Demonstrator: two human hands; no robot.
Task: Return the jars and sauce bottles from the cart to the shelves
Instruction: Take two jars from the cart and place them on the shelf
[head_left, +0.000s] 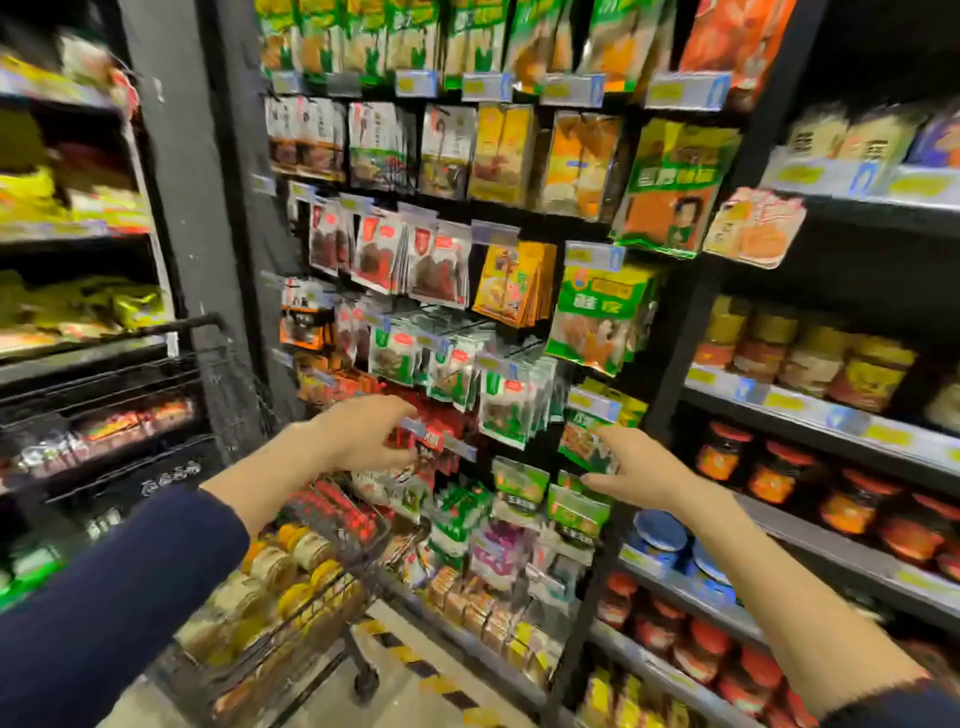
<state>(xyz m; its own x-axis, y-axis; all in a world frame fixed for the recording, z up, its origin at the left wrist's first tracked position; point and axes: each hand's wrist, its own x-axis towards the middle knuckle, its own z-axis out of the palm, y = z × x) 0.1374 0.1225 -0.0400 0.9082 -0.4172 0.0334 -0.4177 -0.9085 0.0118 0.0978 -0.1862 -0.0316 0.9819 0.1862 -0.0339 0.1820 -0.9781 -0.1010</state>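
Straight ahead, seen from the head camera and blurred throughout, a black rack of hanging snack packets (447, 260) fills the frame from 12 o'clock to the centre. A wire shopping cart (311, 613) stands at 7 o'clock, with jars (306, 553) with yellow and pale lids packed inside. The left hand (363, 434), on a forearm coming from a dark blue sleeve (119, 597), reaches forward just left of centre at 7 o'clock. Its fingers are loosely curved in front of red packets and grip nothing. The right hand (636, 470), at 5 o'clock near the centre, is spread and empty, fingertips beside green packets. Shelves (810, 410) from 3 to 5 o'clock carry rows of red-lidded jars (774, 478), with blue-lidded jars (660, 530) lower down.
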